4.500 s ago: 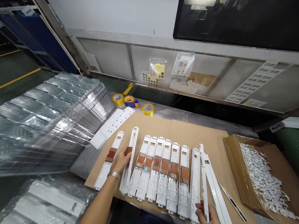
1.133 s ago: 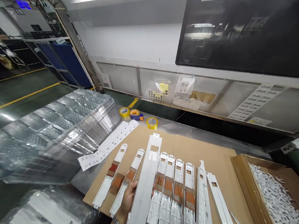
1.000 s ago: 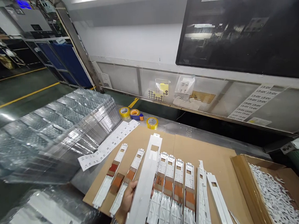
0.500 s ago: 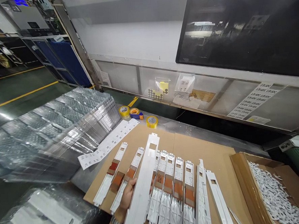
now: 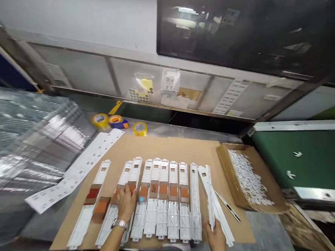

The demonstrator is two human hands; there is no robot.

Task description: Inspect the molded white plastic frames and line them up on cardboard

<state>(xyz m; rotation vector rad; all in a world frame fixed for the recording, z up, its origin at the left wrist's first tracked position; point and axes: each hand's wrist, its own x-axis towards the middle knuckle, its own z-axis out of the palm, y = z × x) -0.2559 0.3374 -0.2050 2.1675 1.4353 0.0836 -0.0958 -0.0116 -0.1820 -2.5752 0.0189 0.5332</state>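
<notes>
A row of several white plastic strips [image 5: 161,213] lies side by side on a cardboard sheet [image 5: 168,144], most with orange-brown pads across them. My left hand [image 5: 126,203], wearing a metal wristwatch [image 5: 119,224], rests on the strips near the left of the row, fingers on their pads. I cannot tell if it grips anything. At the right end of the row, my right hand [image 5: 215,240] is shut on the lower end of a white strip [image 5: 208,195]. A loose brown pad [image 5: 101,205] lies on the leftmost strip's neighbouring edge.
Several tape rolls [image 5: 100,120] and a tape dispenser [image 5: 117,121] stand beyond the cardboard. A long label sheet [image 5: 92,156] lies at its left. To the right are a metal-bladed knife [image 5: 227,206] and a box of white offcuts [image 5: 227,167]. Clear plastic stacks [image 5: 34,137] rise on the left.
The view has swung right, so everything sits further left. The wide white strip across the row is gone from the middle. My left hand now lies on the strips, and my right hand has risen into view holding a strip.
</notes>
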